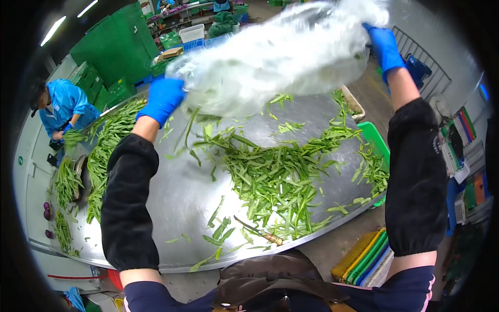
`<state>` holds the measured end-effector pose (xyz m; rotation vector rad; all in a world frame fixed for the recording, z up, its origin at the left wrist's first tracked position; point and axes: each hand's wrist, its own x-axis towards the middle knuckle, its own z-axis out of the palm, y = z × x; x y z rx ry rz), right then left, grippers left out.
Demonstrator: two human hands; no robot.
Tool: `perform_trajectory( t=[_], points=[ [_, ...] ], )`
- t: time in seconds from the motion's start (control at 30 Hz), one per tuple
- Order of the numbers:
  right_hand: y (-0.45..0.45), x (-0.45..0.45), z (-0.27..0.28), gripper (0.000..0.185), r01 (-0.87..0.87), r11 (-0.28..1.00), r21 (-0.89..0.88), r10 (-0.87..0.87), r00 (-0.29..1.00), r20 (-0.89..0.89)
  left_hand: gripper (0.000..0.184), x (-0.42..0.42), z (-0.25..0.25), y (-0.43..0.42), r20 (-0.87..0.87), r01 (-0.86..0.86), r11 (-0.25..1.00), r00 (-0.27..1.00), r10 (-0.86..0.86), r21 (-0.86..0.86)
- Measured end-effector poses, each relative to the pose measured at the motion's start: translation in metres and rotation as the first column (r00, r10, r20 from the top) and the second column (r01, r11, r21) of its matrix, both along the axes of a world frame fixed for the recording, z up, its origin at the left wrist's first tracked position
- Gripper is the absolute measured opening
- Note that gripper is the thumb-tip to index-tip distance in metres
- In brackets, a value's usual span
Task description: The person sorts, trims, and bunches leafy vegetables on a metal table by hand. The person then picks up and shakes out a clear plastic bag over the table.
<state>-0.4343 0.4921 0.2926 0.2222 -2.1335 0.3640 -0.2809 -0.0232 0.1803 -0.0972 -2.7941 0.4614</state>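
A large clear plastic bag (280, 57) is stretched between my raised hands above the steel table (179, 208), blurred by motion. My left hand (162, 100), in a blue glove, is closed on the bag's left end. At its upper right end, my right hand (384, 48), gloved the same way, grips the plastic. Some green stems (192, 138) hang in the air just below the bag. Under it lies a loose heap of cut green leaves and stems (275, 177). A knife with a wooden handle (272, 238) rests near the table's front edge.
A co-worker in blue (67, 106) handles greens at the left, beside a long pile of leafy stems (106, 151). A green bin (375, 143) stands against the table's right edge. Stacked coloured baskets (361, 260) sit on the floor at the lower right.
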Motion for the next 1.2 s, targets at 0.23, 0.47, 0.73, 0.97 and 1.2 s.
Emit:
perform_trajectory(
  t=[0.23,0.47,0.73,0.97,1.2],
  points=[
    [-0.089,0.031,-0.069,0.035,-0.134,0.871,-0.472,0.37,0.811,0.453,0.031,-0.007,0.049,-0.052,-0.208,0.199,0.444,0.978,-0.029,0.874],
    [-0.204,0.044,-0.08,0.038,-0.718,0.433,-0.545,0.894,0.267,0.36,0.036,-0.027,0.068,-0.012,-0.434,0.638,0.346,0.744,-0.508,0.688],
    [-0.261,0.073,-0.075,0.028,-0.636,0.174,-0.752,0.983,0.164,0.089,0.043,-0.002,0.027,-0.008,-0.463,0.303,-0.377,0.748,-0.476,0.875],
    [-0.169,0.031,-0.078,0.028,-0.548,0.783,-0.294,0.622,0.694,0.362,0.045,0.053,-0.062,0.058,-0.252,0.282,0.06,0.919,-0.303,0.957],
    [-0.133,0.068,-0.038,0.03,-0.702,0.398,-0.59,0.796,0.584,-0.159,0.025,0.018,-0.025,0.062,-0.661,0.617,-0.283,0.744,-0.092,0.734]
  ],
)
